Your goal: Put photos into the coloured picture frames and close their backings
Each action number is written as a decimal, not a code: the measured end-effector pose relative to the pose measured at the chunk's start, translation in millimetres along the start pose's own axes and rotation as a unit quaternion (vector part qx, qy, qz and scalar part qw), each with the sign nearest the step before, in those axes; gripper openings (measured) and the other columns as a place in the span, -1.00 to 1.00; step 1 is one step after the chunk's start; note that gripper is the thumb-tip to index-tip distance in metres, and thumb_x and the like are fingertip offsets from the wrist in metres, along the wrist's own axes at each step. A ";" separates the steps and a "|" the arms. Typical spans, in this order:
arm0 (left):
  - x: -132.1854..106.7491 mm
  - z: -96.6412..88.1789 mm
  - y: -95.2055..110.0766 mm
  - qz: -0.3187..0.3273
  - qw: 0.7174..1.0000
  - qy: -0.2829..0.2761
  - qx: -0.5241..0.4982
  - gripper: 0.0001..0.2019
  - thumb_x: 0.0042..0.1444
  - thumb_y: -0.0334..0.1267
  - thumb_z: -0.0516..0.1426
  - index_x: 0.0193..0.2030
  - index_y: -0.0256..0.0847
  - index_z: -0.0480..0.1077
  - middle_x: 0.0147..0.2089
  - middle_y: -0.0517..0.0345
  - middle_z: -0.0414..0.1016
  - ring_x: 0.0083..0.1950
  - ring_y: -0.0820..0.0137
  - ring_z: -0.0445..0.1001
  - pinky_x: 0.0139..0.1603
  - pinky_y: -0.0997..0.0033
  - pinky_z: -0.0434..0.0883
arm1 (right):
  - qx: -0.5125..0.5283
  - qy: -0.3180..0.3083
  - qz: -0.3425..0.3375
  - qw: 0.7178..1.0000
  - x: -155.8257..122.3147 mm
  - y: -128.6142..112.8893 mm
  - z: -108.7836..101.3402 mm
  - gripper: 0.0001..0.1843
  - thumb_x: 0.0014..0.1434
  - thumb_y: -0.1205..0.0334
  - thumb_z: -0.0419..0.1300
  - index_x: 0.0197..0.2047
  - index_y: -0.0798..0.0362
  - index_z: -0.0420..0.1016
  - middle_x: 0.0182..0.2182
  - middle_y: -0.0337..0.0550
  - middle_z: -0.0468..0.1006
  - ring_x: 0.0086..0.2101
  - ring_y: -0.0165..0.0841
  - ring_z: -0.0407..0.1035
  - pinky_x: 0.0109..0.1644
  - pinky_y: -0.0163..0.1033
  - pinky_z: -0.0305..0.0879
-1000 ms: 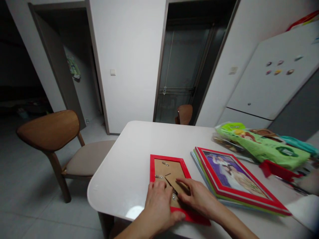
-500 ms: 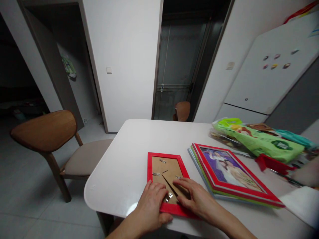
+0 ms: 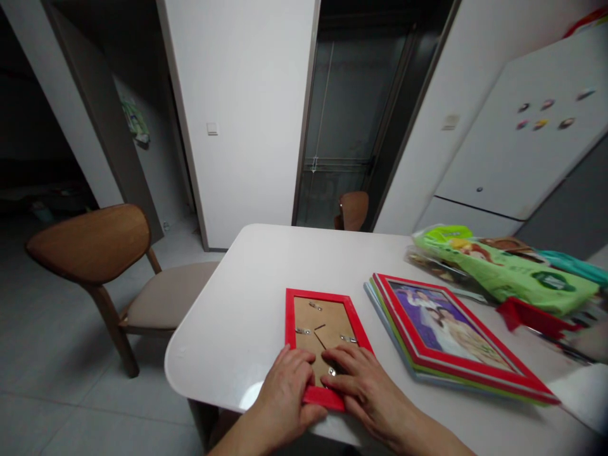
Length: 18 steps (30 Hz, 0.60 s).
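A red picture frame (image 3: 357,320) lies face down on the white table (image 3: 228,304), its brown backing board (image 3: 311,318) up. Small metal clips (image 3: 349,339) sit around the board, and a thin dark slit crosses its middle. My left hand (image 3: 287,389) holds the frame's near left side, fingers on top and thumb at the near edge. My right hand (image 3: 365,386) is closed over the near right part, with thumb and fingertips at the near metal clip (image 3: 332,372). That hand hides the lower right of the board.
Right of the frame is a stack of picture frames, a red one with a photo (image 3: 446,323) on top. Behind it lie a green plastic package (image 3: 517,272) and a red object (image 3: 536,320). A wooden chair (image 3: 95,244) stands at left, a white fridge (image 3: 527,145) at right.
My right hand has drawn in from the frame's right side toward the near clip, fingers closer together. My left hand stays on the frame. The view has shifted slightly.
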<state>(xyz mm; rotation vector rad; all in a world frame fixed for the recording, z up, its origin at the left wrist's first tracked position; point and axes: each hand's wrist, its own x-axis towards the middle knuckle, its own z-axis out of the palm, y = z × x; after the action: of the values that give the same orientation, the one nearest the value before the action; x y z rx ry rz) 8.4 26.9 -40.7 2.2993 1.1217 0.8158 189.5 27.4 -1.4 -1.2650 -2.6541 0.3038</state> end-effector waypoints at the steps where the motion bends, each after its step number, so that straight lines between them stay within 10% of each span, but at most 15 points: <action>1: -0.5 0.2 -0.3 -0.001 1.000 0.002 0.000 -0.71 -0.28 -0.32 0.26 -0.40 -0.21 0.26 -0.04 0.08 0.30 0.00 0.29 0.21 0.12 0.24 0.01 | -0.005 -0.004 -0.002 1.000 -2.1 0.1 -0.7 -0.67 0.00 0.30 -0.01 -0.18 -0.17 0.41 -0.03 -0.16 0.31 -0.01 -0.21 0.06 0.03 0.01 -0.06; 9: -3.6 2.6 -1.9 0.006 1.000 0.015 -0.014 -0.70 -0.31 -0.32 0.26 -0.41 -0.21 0.27 -0.07 0.09 0.31 -0.03 0.28 0.24 0.10 0.18 0.03 | 0.013 0.014 -0.009 1.000 -6.4 -5.2 -2.0 -0.67 0.09 0.21 -0.08 -0.08 -0.12 0.34 0.02 -0.12 0.24 0.02 -0.24 0.03 0.06 -0.03 -0.06; 18: -3.5 -0.5 2.0 -0.006 1.000 0.003 -0.002 -0.72 -0.31 -0.38 0.24 -0.42 -0.20 0.25 -0.12 0.14 0.33 -0.05 0.33 0.25 0.13 0.24 -0.03 | 0.019 0.101 0.101 0.990 74.3 4.8 17.7 -0.76 0.06 0.26 -0.02 -0.38 0.05 0.48 -0.42 -0.14 0.46 -0.33 -0.37 0.29 -0.21 -0.28 0.14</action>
<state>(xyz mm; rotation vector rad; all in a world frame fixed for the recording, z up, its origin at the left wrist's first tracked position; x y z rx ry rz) 7.4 23.0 -40.2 2.2854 1.1341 0.8217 142.5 86.5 -13.8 -1.4711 -2.3469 0.2382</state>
